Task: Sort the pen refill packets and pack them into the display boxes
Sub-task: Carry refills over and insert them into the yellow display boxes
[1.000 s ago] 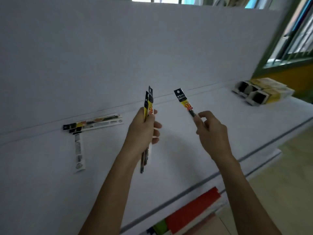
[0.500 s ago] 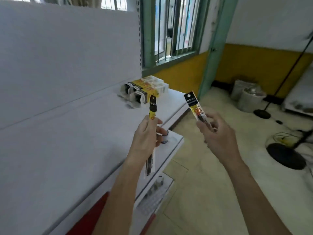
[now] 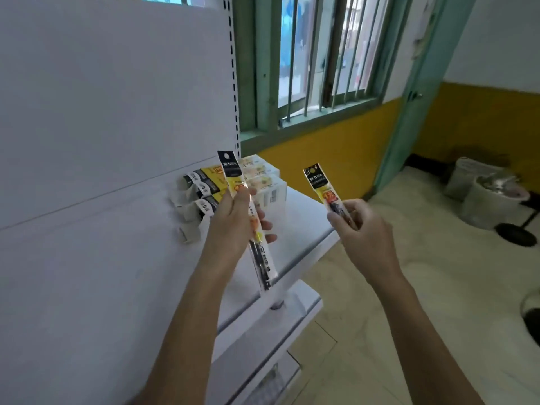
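Note:
My left hand (image 3: 233,220) grips a bunch of pen refill packets (image 3: 233,176), black and yellow at the top, held upright above the white shelf (image 3: 102,273). Just behind them lie the display boxes (image 3: 210,188), black, yellow and white, with open flaps toward me, at the shelf's far right end. My right hand (image 3: 362,229) pinches a single refill packet (image 3: 320,185) by its lower part, tilted left, out past the shelf edge over the floor.
A white back panel (image 3: 117,97) rises behind the shelf. A lower shelf ledge (image 3: 292,314) juts out below. A barred green window (image 3: 315,62) and door frame (image 3: 409,112) stand behind. Pale buckets (image 3: 491,200) and a black stand base (image 3: 515,233) sit on the floor at right.
My view has swung right along the shelf, from loose packets on its left part to the display boxes. Both hands kept their packets and moved closer to the boxes.

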A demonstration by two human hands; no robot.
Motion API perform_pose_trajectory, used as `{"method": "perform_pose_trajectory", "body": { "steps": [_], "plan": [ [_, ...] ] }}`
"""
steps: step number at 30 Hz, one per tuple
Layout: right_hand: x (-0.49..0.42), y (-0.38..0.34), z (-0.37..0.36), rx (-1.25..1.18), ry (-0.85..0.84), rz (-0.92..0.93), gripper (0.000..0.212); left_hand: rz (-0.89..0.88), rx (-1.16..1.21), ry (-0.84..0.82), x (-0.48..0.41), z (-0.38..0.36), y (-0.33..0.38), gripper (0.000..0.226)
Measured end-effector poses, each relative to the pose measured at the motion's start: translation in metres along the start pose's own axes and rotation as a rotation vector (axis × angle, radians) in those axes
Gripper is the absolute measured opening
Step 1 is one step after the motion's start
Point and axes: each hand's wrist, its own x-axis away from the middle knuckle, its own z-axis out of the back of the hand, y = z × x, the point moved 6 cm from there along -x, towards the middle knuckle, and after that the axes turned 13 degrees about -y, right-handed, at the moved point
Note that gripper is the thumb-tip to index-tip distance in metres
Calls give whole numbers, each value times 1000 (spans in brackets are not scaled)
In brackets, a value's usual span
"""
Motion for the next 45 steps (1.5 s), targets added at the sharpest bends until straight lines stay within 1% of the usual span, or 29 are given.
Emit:
{"method": "perform_pose_trajectory", "body": {
  "steps": [3, 7, 9, 11, 15, 17, 19, 21, 23, 25, 27, 28, 30, 32, 34, 37, 39, 40, 42, 45],
  "plan": [
    [-65, -6, -9, -2, -109, 79, 13, -24, -43, 150, -44, 14, 15, 24],
    [-138, -20, -27, -69, -203, 168, 12, -14, -161, 286, -75, 39, 33, 22],
    [-166, -29, -48, -105, -278, 206, 12, 18, -135, 386, -78, 57, 36, 19],
    [-187, -36, -75, -130, -387, 243, 14, 48, -87, 499, -74, 76, 31, 22],
    [-202, -48, -121, -125, -626, 328, 9, 138, 2, 647, -50, 87, 4, 26],
    [-203, -53, -137, -150, -757, 368, 8, 179, -46, 744, -35, 82, -7, 25],
    [-202, -59, -145, -195, -876, 382, 6, 246, -170, 861, -24, 80, -15, 21],
    [-200, -65, -147, -236, -931, 417, 6, 309, -277, 935, -18, 77, -24, 15],
    [-201, -72, -145, -228, -924, 484, 10, 349, -308, 963, -18, 71, -35, 13],
    [-201, -79, -142, -280, -923, 506, 10, 352, -312, 1006, -17, 66, -40, 14],
    [-199, -92, -138, -424, -921, 500, 8, 315, -367, 1079, -15, 64, -34, 17],
    [-198, -100, -134, -522, -916, 495, 7, 264, -411, 1125, -14, 62, -27, 15],
    [-195, -121, -123, -716, -900, 513, 6, 88, -481, 1177, -14, 52, -8, 11],
    [-190, -140, -112, -891, -896, 559, 6, -98, -549, 1160, -18, 35, 10, 22],
    [-186, -154, -103, -981, -891, 630, 6, -234, -599, 1145, -21, 20, 22, 30],
    [-181, -165, -96, -903, -881, 768, 13, -349, -659, 1142, -21, 9, 35, 20],
    [-178, -169, -98, -829, -944, 843, 10, -405, -687, 1116, -22, 5, 42, 15],
    [-176, -169, -100, -769, -988, 868, 9, -421, -694, 1095, -24, 4, 45, 14],
    [-172, -169, -107, -622, -1068, 925, 16, -431, -722, 1067, -27, 2, 47, 11],
    [-168, -169, -114, -369, -1109, 944, 15, -431, -752, 1055, -32, 0, 48, 9]
  ]
}}
